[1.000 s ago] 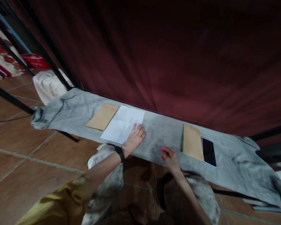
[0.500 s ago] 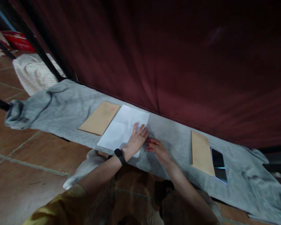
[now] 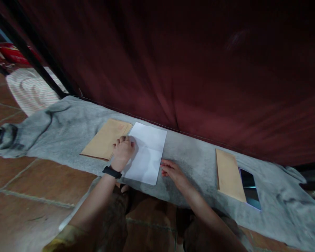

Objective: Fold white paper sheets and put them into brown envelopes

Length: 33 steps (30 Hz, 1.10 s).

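Note:
A white sheet of paper with a faint crease across it lies flat on a grey cloth. My left hand, with a dark band at the wrist, rests over the sheet's left edge, its fingers bent and slightly apart. That hand hides part of the edge and borders on a brown paper envelope. Beside the sheet's right edge is my right hand, fingers loosely curved, fingertips at or just off the paper. I see nothing held in either hand.
Grey cloth covers the long narrow surface. To the right lie another brown envelope and a phone. A dark red curtain hangs behind. Black bars and a striped cloth are at left.
My left hand has moved left across the sheet, from its right side to its left edge. My right hand stays near the right edge. The view has shifted slightly.

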Motion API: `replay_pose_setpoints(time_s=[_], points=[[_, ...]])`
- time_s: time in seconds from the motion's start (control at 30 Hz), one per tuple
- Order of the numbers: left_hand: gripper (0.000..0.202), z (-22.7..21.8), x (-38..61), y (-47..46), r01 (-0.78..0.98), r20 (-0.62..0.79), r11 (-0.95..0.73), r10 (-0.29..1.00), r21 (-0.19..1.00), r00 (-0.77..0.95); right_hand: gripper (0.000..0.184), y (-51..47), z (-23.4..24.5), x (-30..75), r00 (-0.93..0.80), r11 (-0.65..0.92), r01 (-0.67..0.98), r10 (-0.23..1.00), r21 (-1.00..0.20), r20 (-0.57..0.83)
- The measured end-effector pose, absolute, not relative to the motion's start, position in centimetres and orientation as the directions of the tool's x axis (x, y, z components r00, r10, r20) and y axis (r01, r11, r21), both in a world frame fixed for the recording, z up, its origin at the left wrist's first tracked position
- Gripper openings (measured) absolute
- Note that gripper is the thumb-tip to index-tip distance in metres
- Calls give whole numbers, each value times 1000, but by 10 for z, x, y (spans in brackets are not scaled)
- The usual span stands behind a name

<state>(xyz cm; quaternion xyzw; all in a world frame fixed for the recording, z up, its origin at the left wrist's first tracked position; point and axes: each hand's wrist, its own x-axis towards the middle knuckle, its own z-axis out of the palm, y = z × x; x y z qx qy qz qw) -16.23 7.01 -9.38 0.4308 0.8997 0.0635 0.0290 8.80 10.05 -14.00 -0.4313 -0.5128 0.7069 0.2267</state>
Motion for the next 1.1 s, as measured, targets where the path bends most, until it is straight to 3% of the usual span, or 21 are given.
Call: replay_pose_setpoints(time_s=[0.37, 0.77, 1.1], points=[[43, -96, -164, 75, 767, -19, 614, 783, 187, -622, 34, 95, -124, 86, -535, -444, 48, 745, -895, -398], [43, -97, -159, 73, 775, 12, 596, 791, 211, -612, 36, 93, -145, 77, -400, -321, 47, 862, -946, -312], [43, -93, -155, 73, 794, 12, 579, 806, 187, -591, 34, 92, -109, 82, -476, -517, -190, 792, -835, -382]])
